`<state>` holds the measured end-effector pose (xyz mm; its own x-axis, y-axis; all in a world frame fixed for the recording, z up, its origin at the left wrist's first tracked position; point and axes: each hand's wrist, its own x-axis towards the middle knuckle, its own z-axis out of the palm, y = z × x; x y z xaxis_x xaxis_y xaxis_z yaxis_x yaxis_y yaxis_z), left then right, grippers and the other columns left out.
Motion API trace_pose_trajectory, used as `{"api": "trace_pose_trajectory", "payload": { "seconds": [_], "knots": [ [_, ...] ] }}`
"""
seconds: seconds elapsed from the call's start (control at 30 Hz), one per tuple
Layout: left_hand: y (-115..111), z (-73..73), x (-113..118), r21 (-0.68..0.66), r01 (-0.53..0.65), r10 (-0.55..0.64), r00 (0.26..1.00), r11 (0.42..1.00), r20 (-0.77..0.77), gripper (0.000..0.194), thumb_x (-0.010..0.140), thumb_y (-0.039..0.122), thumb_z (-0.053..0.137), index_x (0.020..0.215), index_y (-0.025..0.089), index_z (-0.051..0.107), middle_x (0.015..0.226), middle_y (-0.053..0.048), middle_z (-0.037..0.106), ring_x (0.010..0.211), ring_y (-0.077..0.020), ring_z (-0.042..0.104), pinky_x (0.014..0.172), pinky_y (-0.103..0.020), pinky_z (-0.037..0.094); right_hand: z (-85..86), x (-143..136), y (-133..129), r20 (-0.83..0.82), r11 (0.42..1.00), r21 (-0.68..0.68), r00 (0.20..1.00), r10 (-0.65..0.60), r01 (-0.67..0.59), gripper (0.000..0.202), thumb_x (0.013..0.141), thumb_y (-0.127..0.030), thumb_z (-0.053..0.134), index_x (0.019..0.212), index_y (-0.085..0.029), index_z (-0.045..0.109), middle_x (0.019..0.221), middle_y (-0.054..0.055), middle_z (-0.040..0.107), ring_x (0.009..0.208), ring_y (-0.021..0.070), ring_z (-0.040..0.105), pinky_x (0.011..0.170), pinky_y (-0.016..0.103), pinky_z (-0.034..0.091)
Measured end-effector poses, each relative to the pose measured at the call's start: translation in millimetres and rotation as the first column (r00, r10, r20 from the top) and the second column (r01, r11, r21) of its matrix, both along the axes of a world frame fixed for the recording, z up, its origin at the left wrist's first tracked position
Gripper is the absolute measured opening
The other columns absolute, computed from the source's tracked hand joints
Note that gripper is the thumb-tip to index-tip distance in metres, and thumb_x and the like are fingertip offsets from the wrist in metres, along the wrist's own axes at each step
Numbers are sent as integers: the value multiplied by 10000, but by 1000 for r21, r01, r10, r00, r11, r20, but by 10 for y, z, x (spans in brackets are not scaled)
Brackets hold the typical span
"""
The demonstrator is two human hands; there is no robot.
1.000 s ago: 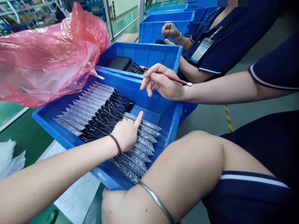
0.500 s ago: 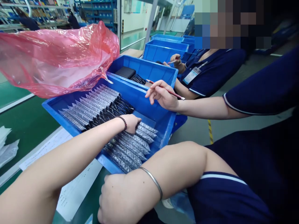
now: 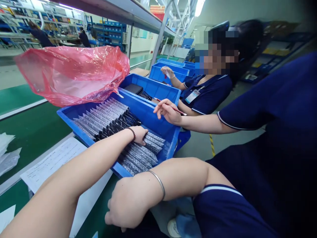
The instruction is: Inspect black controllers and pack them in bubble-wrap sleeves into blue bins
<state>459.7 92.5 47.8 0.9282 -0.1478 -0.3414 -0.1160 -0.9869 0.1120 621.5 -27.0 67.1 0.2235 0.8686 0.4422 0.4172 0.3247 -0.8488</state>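
A blue bin (image 3: 160, 122) holds two rows of bubble-wrapped packets (image 3: 140, 153) with black cables bunched between them. My left hand (image 3: 139, 134), a beaded bracelet at its wrist, reaches into the bin. Its thumb and forefinger close on the end of a packet in the near right row; the other fingers are hidden. My right hand (image 3: 131, 201), with a silver bangle, is curled in front of the bin's near side. Its palm is hidden, so what it holds, if anything, cannot be seen. A co-worker's hand (image 3: 168, 112) holds a red pencil (image 3: 177, 110) over the bin's right part.
A pink plastic bag (image 3: 79, 74) drapes over the bin's far left edge. Behind stands another blue bin (image 3: 162, 89) with black flat items (image 3: 133, 88). Printed paper (image 3: 55, 160) lies under my left arm. Clear bags (image 3: 8, 155) lie left. Another person sits beyond.
The view has tilted up and shifted, showing more shelving. My left hand stays at the packets, my right hand stays curled. The far person's hand has lifted.
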Motion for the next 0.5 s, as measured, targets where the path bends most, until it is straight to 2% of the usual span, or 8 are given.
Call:
{"api": "trace_pose_trajectory", "payload": {
  "seconds": [0.13,0.27,0.37,0.43,0.5],
  "knots": [
    [24,-14,8,-10,13,-13,1000,1000,-11,827,675,424,721,1381,132,404,1188,-186,624,1067,-319,610,879,-364,494,13,-47,-15,-86,1000,-12,996,-13,12,161,912,-416,413,951,-261,419,847,-10,669,502,108,501,503,254,416],
    [43,-14,25,-3,14,-14,1000,1000,-24,825,675,373,726,1390,139,388,1182,-167,631,1067,-298,611,884,-338,484,-17,-8,1,-163,999,-6,986,40,-42,195,893,-444,486,949,-262,444,844,-1,686,501,120,529,500,269,427],
    [44,10,36,12,41,-41,999,999,-14,782,673,325,718,1367,137,411,1108,-152,657,1001,-284,633,830,-326,500,-30,35,11,-192,997,14,978,79,-78,209,896,-433,505,956,-240,453,857,9,694,511,122,574,497,266,441],
    [22,38,24,35,85,-86,996,996,28,734,657,302,718,1323,132,460,1078,-160,651,980,-296,631,814,-345,503,-7,37,-8,-201,995,21,975,98,-95,231,897,-427,515,957,-214,452,856,18,697,513,121,598,490,256,452],
    [-1,49,1,71,140,-148,981,988,124,752,614,302,744,1303,146,485,1159,-184,598,1064,-330,582,871,-394,480,31,25,-44,-183,996,10,979,87,-87,276,892,-455,514,953,-196,444,834,23,695,501,120,604,479,250,463]
  ]
}}
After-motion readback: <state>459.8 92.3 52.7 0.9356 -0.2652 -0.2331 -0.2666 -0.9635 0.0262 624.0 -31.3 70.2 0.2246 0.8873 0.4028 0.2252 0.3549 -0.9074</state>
